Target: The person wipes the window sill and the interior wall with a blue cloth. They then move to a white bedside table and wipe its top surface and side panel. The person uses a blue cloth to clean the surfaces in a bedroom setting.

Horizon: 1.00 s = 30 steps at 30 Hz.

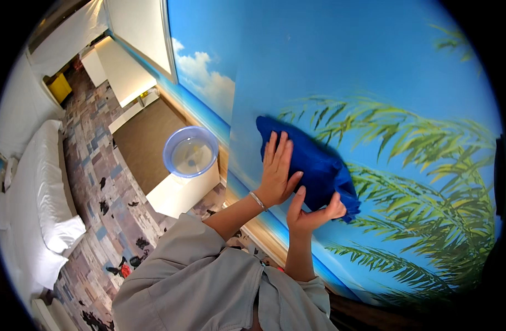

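Observation:
A dark blue cloth [313,165] lies spread against a wall printed with a sky-and-palm picture [341,66]. My left hand [276,174], with a silver bangle at its wrist, presses flat on the cloth's left part, fingers stretched out. Along the lower right edge, my right hand [313,215] pinches the bunched cloth, its fingers curled in and partly hidden by the fabric. Both thumbs point toward each other near the cloth's lower edge.
To the left, a blue-rimmed basin [191,151] holding water stands on a low white-and-brown unit [173,193]. Beyond it is a white desk [120,71]. A bed with white pillows [49,193] stands at far left, across a patchwork-patterned floor [107,220].

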Each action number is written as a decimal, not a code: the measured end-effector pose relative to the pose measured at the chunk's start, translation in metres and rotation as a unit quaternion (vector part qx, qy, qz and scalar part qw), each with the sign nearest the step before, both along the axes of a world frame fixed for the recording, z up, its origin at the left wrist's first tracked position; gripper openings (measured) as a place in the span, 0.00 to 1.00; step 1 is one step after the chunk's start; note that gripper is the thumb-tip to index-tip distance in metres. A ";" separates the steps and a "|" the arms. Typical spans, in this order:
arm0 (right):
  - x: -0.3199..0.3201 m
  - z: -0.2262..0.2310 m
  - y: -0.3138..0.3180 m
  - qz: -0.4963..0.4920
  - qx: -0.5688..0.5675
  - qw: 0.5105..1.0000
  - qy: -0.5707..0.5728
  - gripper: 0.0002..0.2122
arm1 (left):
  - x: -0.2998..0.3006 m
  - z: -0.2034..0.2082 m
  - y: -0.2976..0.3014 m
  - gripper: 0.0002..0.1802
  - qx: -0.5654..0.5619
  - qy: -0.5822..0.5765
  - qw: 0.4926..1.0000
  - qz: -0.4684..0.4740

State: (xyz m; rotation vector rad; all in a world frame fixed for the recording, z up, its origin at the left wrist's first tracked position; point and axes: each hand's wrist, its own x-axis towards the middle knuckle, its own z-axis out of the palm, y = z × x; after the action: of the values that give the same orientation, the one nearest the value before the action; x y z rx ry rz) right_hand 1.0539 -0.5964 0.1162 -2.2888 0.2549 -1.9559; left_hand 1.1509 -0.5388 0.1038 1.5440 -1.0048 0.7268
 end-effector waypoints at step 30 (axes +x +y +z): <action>0.111 0.177 0.028 -0.217 -0.123 0.967 0.047 0.19 | 0.096 0.171 0.004 0.22 -0.075 -0.152 0.982 0.082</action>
State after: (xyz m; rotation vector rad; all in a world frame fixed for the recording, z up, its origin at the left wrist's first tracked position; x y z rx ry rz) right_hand 1.1652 -0.5681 0.2927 -2.6725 0.6023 -2.1808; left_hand 1.2474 -0.5351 0.2750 1.4208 -1.0256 1.1562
